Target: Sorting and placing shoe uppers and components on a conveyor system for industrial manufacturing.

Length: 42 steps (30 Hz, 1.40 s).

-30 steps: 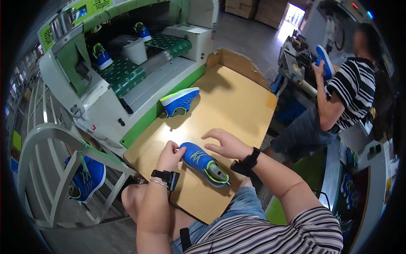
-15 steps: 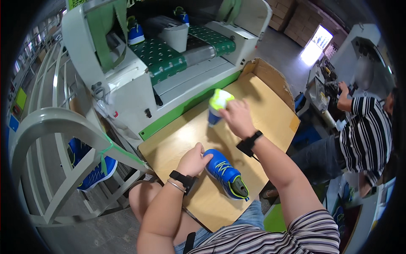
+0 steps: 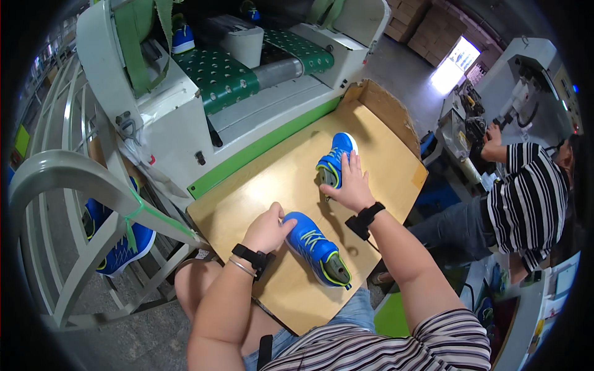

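Two blue sneakers with yellow-green laces and trim are over the wooden board in front of me. The near sneaker (image 3: 309, 242) lies with its toe up and to the left and a grey-green shoe last in its opening. My left hand (image 3: 267, 230) is closed at its toe, thumb against the upper, fingers curled and partly hidden. Farther off, the second sneaker (image 3: 338, 154) points its toe away and also shows a last at its opening. My right hand (image 3: 354, 185) grips its right side, fingers stretched along it and thumb near the heel. Whether this sneaker touches the board is unclear.
Behind the wooden board (image 3: 247, 191) stands a machine with a green perforated belt (image 3: 219, 77) carrying a blue sneaker (image 3: 182, 38). A grey tubular rack (image 3: 62, 167) on the left holds more sneakers. A cardboard piece (image 3: 390, 111) edges the board's far right. At right, a person (image 3: 526, 198) works at another machine.
My right hand has turned the far sneaker over, from sole showing to laces showing, and brought it slightly right. My left hand stays at the near sneaker's toe. The view has shifted slightly.
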Motion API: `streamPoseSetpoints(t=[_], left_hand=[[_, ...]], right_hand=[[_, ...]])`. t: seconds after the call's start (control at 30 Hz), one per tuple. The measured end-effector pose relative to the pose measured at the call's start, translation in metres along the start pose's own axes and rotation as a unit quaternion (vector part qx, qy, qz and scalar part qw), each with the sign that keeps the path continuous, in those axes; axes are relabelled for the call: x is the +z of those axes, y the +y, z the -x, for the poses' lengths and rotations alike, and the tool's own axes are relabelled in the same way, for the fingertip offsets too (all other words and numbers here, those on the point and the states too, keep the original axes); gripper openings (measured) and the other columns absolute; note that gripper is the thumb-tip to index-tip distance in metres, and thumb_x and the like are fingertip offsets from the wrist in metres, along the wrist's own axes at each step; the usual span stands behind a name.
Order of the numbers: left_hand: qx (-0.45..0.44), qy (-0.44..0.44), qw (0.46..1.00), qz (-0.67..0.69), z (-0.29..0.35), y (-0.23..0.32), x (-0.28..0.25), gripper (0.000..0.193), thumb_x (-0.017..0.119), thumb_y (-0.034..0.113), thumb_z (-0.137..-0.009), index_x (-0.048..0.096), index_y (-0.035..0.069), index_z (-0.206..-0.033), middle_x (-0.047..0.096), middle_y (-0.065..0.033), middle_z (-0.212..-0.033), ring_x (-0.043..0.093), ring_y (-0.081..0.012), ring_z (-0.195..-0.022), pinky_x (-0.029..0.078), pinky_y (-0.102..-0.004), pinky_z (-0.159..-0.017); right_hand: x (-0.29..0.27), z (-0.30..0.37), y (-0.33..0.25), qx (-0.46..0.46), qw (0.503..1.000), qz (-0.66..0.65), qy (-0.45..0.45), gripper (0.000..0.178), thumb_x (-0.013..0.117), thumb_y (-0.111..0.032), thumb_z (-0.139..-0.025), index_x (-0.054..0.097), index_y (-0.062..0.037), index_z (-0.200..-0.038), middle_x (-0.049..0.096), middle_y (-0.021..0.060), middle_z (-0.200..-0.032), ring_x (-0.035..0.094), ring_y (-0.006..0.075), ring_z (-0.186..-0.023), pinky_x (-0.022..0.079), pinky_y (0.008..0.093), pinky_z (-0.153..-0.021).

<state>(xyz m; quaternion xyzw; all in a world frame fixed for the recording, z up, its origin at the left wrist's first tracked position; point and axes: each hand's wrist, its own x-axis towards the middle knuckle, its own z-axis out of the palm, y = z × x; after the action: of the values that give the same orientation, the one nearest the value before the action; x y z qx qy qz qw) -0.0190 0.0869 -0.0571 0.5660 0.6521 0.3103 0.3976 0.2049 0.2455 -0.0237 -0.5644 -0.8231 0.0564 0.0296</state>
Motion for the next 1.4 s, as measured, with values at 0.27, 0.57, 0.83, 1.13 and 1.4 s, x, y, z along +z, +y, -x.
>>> streamPoseSetpoints(t=[0.27,0.57,0.83,1.13,1.4], left_hand=[[-0.027,-0.032,0.999,0.006,-0.001,0.012,-0.003,0.043,0.069,0.037,-0.090,0.053,0.000,-0.108,0.069,-0.0223,-0.089,0.068,-0.0366,-0.084,0.053,-0.0445,-0.075],[0.019,-0.014,1.000,0.015,-0.001,-0.005,0.006,0.044,0.066,0.037,-0.091,0.064,0.005,-0.122,0.070,-0.0232,-0.107,0.068,-0.0367,-0.098,0.053,-0.0429,-0.087],[0.039,-0.017,0.998,-0.046,0.008,0.001,-0.008,0.037,0.070,0.036,-0.086,0.070,0.003,-0.104,0.071,-0.0192,-0.086,0.068,-0.0356,-0.081,0.054,-0.0426,-0.073],[0.024,-0.064,0.991,-0.113,0.028,0.006,-0.019,0.036,0.068,0.039,-0.087,0.072,0.004,-0.085,0.071,-0.0182,-0.083,0.068,-0.0361,-0.080,0.053,-0.0445,-0.074],[0.013,-0.027,0.989,-0.142,0.020,0.011,-0.013,0.033,0.063,0.038,-0.091,0.071,0.007,-0.094,0.071,-0.0172,-0.090,0.068,-0.0355,-0.085,0.053,-0.0459,-0.077]], right_hand=[[-0.012,-0.011,0.080,0.156,0.900,-0.403,0.064,0.106,0.081,-0.026,-0.076,0.016,-0.0077,-0.158,0.045,0.0218,-0.145,0.047,0.0330,-0.134,0.039,0.0406,-0.110],[-0.005,0.075,0.064,0.001,0.931,-0.362,-0.038,0.080,0.078,-0.017,-0.082,0.034,-0.0113,-0.148,0.053,0.0165,-0.135,0.052,0.0264,-0.123,0.044,0.0378,-0.104],[-0.023,0.181,0.007,-0.096,0.928,-0.358,-0.036,0.070,0.071,-0.007,-0.081,0.041,-0.0062,-0.144,0.050,0.0211,-0.138,0.048,0.0347,-0.133,0.037,0.0390,-0.113],[-0.046,0.174,0.009,-0.054,0.897,-0.394,-0.193,0.050,0.067,-0.029,-0.095,0.050,-0.0032,-0.134,0.059,0.0153,-0.127,0.056,0.0244,-0.120,0.043,0.0362,-0.104],[-0.036,0.050,0.004,-0.085,0.936,-0.312,-0.140,0.057,0.062,-0.044,-0.098,0.056,-0.0001,-0.134,0.063,0.0198,-0.129,0.061,0.0299,-0.118,0.048,0.0389,-0.100]])
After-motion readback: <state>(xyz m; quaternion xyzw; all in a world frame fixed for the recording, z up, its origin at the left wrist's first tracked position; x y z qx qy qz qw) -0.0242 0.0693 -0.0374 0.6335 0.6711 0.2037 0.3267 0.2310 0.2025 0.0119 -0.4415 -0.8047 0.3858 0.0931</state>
